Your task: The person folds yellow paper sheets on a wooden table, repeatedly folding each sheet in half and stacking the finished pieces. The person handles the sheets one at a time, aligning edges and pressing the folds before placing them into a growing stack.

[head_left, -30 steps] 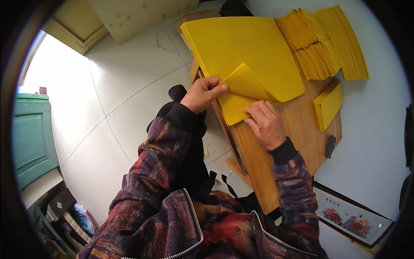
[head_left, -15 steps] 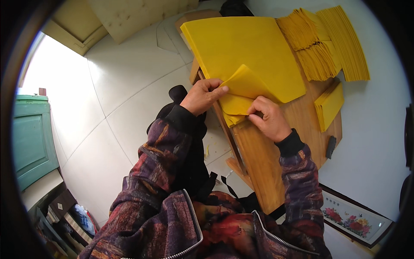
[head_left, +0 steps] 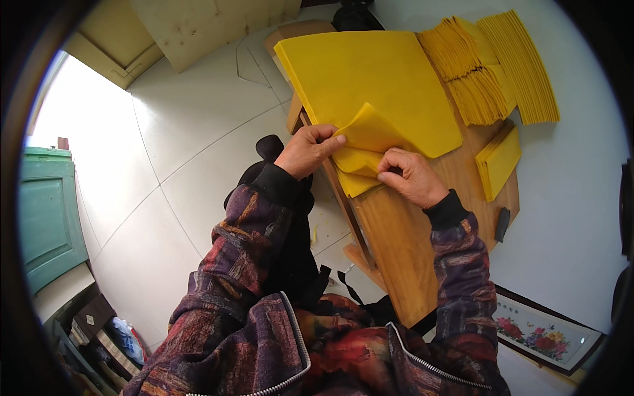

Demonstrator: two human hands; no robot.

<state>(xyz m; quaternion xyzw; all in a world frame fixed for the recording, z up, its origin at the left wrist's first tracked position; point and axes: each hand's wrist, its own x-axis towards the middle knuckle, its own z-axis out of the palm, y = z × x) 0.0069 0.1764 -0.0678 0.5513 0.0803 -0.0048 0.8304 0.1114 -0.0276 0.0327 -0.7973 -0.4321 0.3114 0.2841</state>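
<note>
A thick stack of large yellow paper sheets lies on the wooden table. At its near corner the top yellow sheet is lifted and bent over, with one corner pointing up. My left hand pinches this sheet at its left edge between thumb and fingers. Lower and to the right, my right hand is closed in a pinch on the sheet's near edge. Whether more than one layer is between the fingers is hidden.
Folded yellow bundles and a long pleated yellow stack sit at the far right. Closer is a smaller yellow pile, with a dark grey block near the table's right edge. A framed flower picture leans at lower right.
The right hand has lowered slightly, and the lifted sheet now hangs a little lower over the near corner. The view has shifted slightly. Both hands keep their pinch.
</note>
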